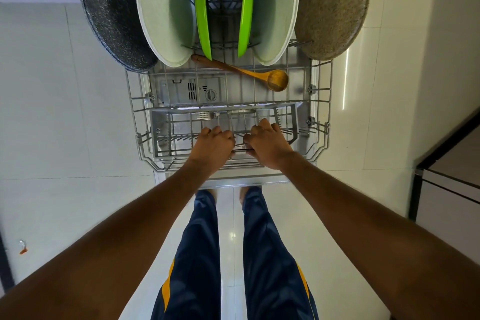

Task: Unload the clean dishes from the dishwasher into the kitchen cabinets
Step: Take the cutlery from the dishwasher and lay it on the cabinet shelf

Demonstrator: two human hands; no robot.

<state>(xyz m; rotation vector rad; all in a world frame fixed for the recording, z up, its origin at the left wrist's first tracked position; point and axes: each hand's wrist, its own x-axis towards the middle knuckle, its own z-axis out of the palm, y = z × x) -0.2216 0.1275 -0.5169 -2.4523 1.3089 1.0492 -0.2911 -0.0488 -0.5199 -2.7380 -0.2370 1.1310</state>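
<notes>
Step in hand: lower rack [320,101] being drawn out by its near edge. Left hand [211,144] and right hand [268,144] are both curled over the front rail at mid-edge, side by side, gripping it.

Nothing unloaded yet, by the look of it. Plates are stood on edge along the rack's far edge: dark speckled plate [111,13] at far-left corner, two pale plates, two green plates [201,13], tan speckled plate [335,5] at far-right corner. Wooden spoon [249,73] is laid across mid-rack; a fork [206,115] lies near the front.

Next move is judged to need one hand released from the rail and sent to an outer plate rim.
</notes>
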